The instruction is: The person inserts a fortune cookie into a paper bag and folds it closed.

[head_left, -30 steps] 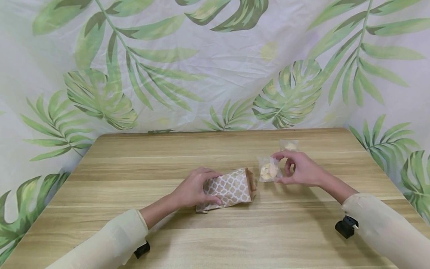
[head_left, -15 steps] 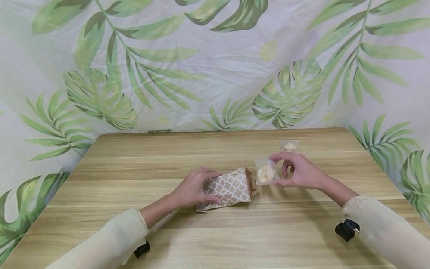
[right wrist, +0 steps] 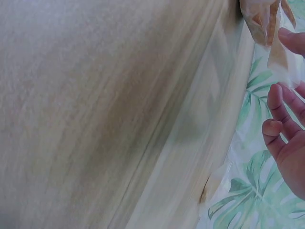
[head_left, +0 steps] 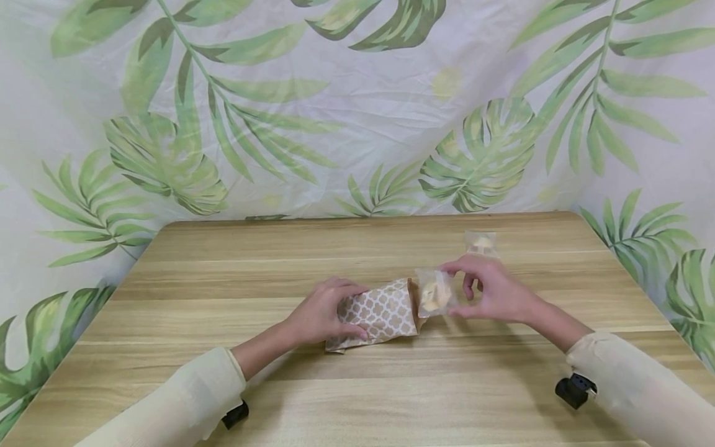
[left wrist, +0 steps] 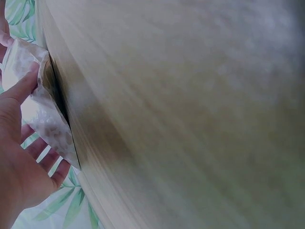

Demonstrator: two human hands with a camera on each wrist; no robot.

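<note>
My left hand point(head_left: 321, 313) grips a brown paper bag point(head_left: 385, 310) with a white lattice print, which lies on its side on the table. Its open mouth faces right. Thumb and fingers span the bag point(left wrist: 50, 126), as the left wrist view also shows. Between thumb and fingertips, my right hand point(head_left: 499, 292) pinches a small clear packet point(head_left: 432, 295) of pale yellowish pieces. That packet is right at the bag's mouth and hides part of it; whether any of it is inside, I cannot tell. In the right wrist view, the packet point(right wrist: 281, 62) is partly cut off.
A second clear packet point(head_left: 481, 242) lies farther back on the wooden table point(head_left: 251, 385), just beyond the right hand. Behind the table hangs a leaf-print cloth point(head_left: 380, 143). A black device point(head_left: 575, 390) is on the right wrist.
My right hand has brought the pinched packet left and slightly nearer, from beside the bag to its mouth. The left hand and the bag have stayed where they were.
</note>
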